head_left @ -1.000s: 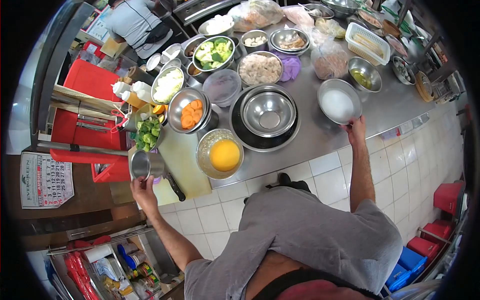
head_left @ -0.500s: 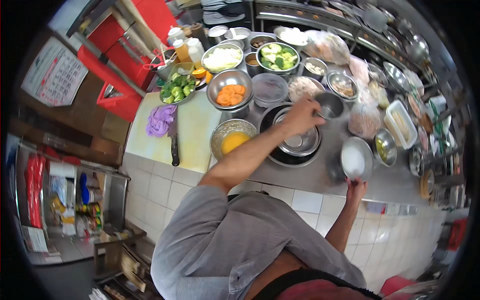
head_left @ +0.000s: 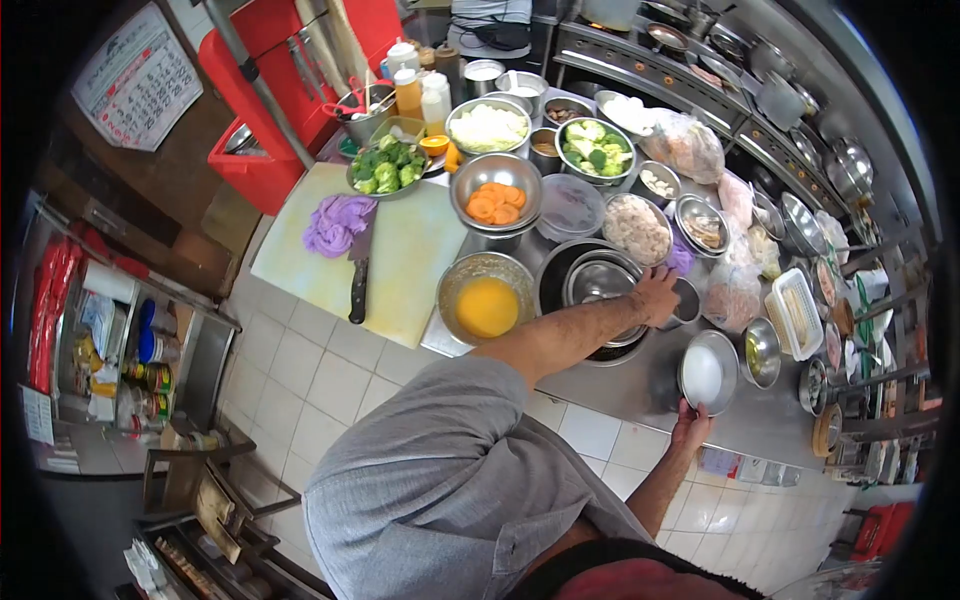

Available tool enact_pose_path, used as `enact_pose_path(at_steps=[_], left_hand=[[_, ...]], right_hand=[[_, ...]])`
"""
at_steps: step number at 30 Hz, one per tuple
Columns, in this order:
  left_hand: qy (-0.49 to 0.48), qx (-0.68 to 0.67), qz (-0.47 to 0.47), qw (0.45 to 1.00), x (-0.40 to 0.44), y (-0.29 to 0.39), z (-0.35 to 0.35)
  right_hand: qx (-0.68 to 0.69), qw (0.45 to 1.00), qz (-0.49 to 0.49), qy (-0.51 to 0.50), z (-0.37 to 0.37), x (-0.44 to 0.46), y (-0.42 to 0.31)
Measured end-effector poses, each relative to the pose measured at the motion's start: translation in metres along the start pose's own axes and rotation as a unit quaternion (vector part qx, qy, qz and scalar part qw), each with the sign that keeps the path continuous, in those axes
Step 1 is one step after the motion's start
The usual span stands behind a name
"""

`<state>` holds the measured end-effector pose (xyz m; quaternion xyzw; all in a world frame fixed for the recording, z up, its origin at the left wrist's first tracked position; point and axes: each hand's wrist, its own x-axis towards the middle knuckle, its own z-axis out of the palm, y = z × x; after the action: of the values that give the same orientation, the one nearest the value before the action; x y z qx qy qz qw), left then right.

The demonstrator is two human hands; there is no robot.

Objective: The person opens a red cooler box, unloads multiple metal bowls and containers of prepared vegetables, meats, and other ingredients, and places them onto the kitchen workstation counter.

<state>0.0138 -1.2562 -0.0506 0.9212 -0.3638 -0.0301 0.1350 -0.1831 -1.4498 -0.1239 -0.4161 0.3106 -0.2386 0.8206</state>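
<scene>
My left hand (head_left: 655,297) reaches across the nested steel bowls (head_left: 600,280) and grips a small metal cup (head_left: 686,302), which stands at the table beside them. My right hand (head_left: 692,424) holds the near rim of a steel bowl (head_left: 708,373) with white contents. Nearer the cutting board is a bowl with a yellow mixture (head_left: 487,306). Behind it, sliced carrots (head_left: 495,203) lie in another steel bowl. A knife (head_left: 358,290) and a purple cloth (head_left: 338,225) lie on the cutting board (head_left: 300,270).
Broccoli (head_left: 387,165), a lidded plastic tub (head_left: 570,208) and a bowl of pale meat (head_left: 637,229) line the back. A white basket (head_left: 795,312) stands at the right. A person (head_left: 491,22) is beyond the table, near the stove (head_left: 650,72).
My left hand has carried the metal cup from the cutting board across to beside the nested bowls. My right hand keeps its hold on the white-filled bowl. The view has turned.
</scene>
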Motion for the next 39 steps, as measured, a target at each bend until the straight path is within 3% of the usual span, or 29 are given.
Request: enact_pose_path(at_steps=[2, 3, 4, 5, 6, 7, 9, 12, 13, 15, 17, 18, 21, 25, 27, 31, 39], left_hand=[[0.152, -0.012, 0.072, 0.986, -0.026, 0.002, -0.023], [0.154, -0.010, 0.056, 0.986, -0.044, 0.000, -0.042], [0.162, -0.079, 0.099, 0.979, -0.067, -0.003, -0.065], [0.174, -0.144, 0.141, 0.964, -0.091, -0.011, -0.085], [0.183, -0.137, 0.126, 0.965, -0.118, -0.023, -0.100], [0.193, -0.157, 0.127, 0.960, -0.150, -0.036, -0.113], [0.187, -0.203, 0.083, 0.958, -0.219, -0.067, -0.137], [0.220, -0.186, -0.005, 0.957, -0.329, -0.125, -0.154], [0.223, -0.181, -0.012, 0.958, -0.366, -0.142, -0.160], [0.247, -0.228, -0.132, 0.932, -0.446, -0.169, -0.168], [0.257, -0.246, -0.191, 0.915, -0.518, -0.196, -0.172], [0.271, -0.274, -0.245, 0.890, -0.552, -0.206, -0.169], [0.283, -0.228, -0.325, 0.873, -0.644, -0.236, -0.158], [0.285, -0.233, -0.393, 0.843, -0.737, -0.261, -0.167], [0.321, -0.250, -0.444, 0.798, -0.771, -0.283, -0.166], [0.366, -0.269, -0.502, 0.736, -0.808, -0.322, -0.176], [0.309, -0.230, -0.566, 0.729, -0.875, -0.453, -0.197]], right_hand=[[0.032, 0.998, 0.043, 0.018, -0.011, 0.009, 0.006], [0.003, 0.996, 0.074, 0.040, -0.022, 0.014, 0.009], [-0.050, 0.980, 0.066, 0.180, -0.013, 0.003, 0.007], [-0.127, 0.962, 0.013, 0.243, 0.009, -0.015, -0.003], [-0.200, 0.936, -0.088, 0.275, 0.000, -0.003, 0.000], [-0.230, 0.919, -0.103, 0.305, 0.044, -0.038, -0.020], [-0.228, 0.894, -0.288, 0.258, 0.069, -0.037, -0.020], [-0.151, 0.926, -0.336, 0.078, 0.164, -0.086, -0.031], [-0.146, 0.925, -0.342, 0.071, 0.209, -0.123, -0.028], [-0.101, 0.919, -0.377, -0.058, 0.267, -0.160, -0.004], [-0.066, 0.930, -0.335, -0.137, 0.328, -0.221, 0.030], [-0.112, 0.921, -0.343, -0.145, 0.357, -0.252, 0.051], [-0.140, 0.881, -0.339, -0.298, 0.434, -0.331, 0.126], [-0.122, 0.865, -0.217, -0.436, 0.517, -0.423, 0.202], [-0.142, 0.828, -0.192, -0.507, 0.555, -0.455, 0.237], [-0.145, 0.805, -0.125, -0.561, 0.631, -0.514, 0.306], [-0.168, 0.816, -0.015, -0.552, 0.809, -0.534, 0.444]])
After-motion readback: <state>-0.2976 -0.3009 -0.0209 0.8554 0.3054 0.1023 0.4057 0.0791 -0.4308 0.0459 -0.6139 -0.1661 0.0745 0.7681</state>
